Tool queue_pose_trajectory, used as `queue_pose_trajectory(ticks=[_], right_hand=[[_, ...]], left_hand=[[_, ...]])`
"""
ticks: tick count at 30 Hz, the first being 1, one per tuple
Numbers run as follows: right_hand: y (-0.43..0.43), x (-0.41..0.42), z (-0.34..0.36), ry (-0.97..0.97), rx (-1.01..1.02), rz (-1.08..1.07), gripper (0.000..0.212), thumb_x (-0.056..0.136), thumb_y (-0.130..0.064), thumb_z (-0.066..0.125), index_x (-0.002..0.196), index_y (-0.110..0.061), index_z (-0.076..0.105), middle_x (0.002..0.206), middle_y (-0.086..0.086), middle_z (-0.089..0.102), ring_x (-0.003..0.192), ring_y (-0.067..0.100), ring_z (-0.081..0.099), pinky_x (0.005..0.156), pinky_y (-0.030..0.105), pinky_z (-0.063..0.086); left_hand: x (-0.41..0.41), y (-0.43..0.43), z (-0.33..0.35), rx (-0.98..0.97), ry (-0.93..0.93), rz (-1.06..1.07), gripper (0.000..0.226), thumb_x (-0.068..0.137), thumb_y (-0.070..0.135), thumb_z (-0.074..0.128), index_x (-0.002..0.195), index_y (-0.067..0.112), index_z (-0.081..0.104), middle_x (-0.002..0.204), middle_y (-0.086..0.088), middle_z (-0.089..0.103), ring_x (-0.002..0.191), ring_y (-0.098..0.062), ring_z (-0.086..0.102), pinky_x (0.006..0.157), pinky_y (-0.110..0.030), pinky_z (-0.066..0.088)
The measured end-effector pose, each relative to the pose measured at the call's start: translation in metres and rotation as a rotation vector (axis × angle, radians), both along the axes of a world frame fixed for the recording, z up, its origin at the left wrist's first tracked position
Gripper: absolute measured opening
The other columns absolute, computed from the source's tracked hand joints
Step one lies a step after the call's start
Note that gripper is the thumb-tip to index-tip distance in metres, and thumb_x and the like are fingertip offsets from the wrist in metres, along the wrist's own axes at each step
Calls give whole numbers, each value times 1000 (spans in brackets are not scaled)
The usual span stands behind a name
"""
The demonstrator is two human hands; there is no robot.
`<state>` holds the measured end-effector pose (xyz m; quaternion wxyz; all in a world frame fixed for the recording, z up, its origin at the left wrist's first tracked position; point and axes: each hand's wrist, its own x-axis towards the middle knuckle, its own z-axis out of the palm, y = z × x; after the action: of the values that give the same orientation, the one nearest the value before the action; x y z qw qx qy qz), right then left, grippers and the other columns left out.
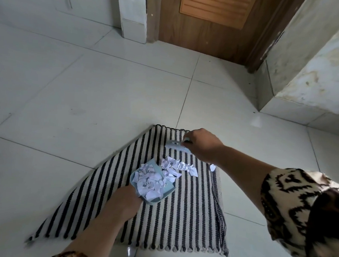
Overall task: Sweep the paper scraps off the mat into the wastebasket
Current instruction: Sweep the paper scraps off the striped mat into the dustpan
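A black-and-cream striped mat (177,221) lies on the tiled floor. My left hand (125,203) grips the handle of a small light-blue dustpan (134,178) resting on the mat, full of torn paper scraps (151,185). More scraps (178,167) lie on the mat just beyond the pan's mouth, and one scrap (212,167) sits near the right edge. My right hand (201,144) holds a light-blue hand brush (176,145) over the mat's far end, behind the scraps. No wastebasket is in view.
Pale floor tiles (85,100) surround the mat. A brown wooden door (210,25) with a louvred panel stands ahead, a white pillar (134,10) to its left and a marble-look wall (323,70) to the right.
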<state>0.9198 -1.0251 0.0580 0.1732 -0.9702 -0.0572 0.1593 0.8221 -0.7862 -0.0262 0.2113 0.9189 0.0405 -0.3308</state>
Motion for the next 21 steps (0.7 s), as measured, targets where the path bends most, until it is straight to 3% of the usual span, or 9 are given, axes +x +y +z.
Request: queue_pose_trajectory(ticks=[3,7,13,18,21], right_hand=[[0,-3,-3,-63,-82,-46,33,100,-40,46,93,-16,67,76,1,64,62,15,57,58,31,50],[16,-20,-15,33,-65,7,20,100,-32,51,96,-20,66,76,-3,61,62,9,52,54,21,40],[9,-45,-1,75,-183,243,20,101,-30,50,107,-19,65,89,-2,65,76,12,58,69,25,48],[-13,-46,2,-40,-133,43,18,100,-36,49,100,-25,63,81,-6,62,67,8,57,59,22,45],[-3,-60,-13,12,-105,-25,19,102,-35,46,100,-26,62,78,-5,60,64,8,55,57,20,42]], left_hand=[[-4,3,3,9,5,-19,31,97,24,46,67,23,50,70,5,58,59,-11,50,52,-24,38],[-8,5,5,33,15,-37,33,97,22,45,64,23,46,67,5,54,59,-12,49,53,-26,38],[-17,8,1,34,29,-69,30,97,21,45,68,22,49,67,5,56,56,-11,48,49,-24,34],[-27,14,2,36,37,-101,31,99,20,44,68,23,48,64,5,53,50,-10,43,48,-23,35],[-29,17,0,56,52,-105,29,98,15,44,71,20,53,65,4,55,50,-9,45,46,-21,34]])
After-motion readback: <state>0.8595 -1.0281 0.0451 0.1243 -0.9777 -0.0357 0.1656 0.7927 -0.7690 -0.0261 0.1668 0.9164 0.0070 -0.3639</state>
